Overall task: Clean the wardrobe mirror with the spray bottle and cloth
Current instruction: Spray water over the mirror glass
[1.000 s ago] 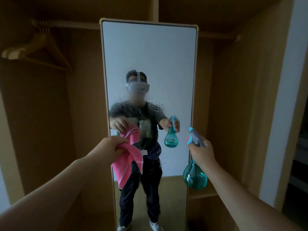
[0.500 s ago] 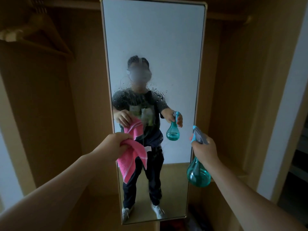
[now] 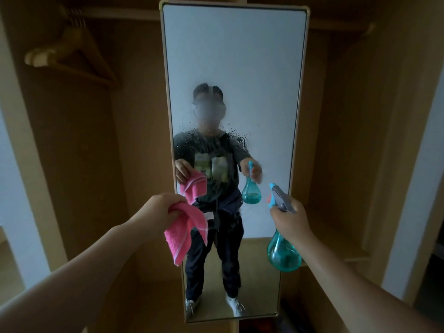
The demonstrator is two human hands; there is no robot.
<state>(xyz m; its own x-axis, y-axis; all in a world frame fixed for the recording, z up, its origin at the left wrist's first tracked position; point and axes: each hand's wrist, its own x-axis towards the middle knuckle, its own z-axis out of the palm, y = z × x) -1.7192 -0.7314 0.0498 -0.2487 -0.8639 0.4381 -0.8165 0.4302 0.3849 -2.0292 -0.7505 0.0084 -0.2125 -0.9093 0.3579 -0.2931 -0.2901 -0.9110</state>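
Mirror [image 3: 235,56] stands tall in the wooden wardrobe [image 3: 336,140], wet drops across its middle. Right hand [image 3: 289,219] is wrapped round the teal spray bottle [image 3: 283,257], near the glass. Left hand [image 3: 163,210] squeezes the hanging pink cloth [image 3: 185,231].

No text, label or number can be read anywhere (the reflected shirt's print is blurred).

We see a wooden hanger [image 3: 69,54] on a rail [image 3: 115,13], high above and left of our hands.
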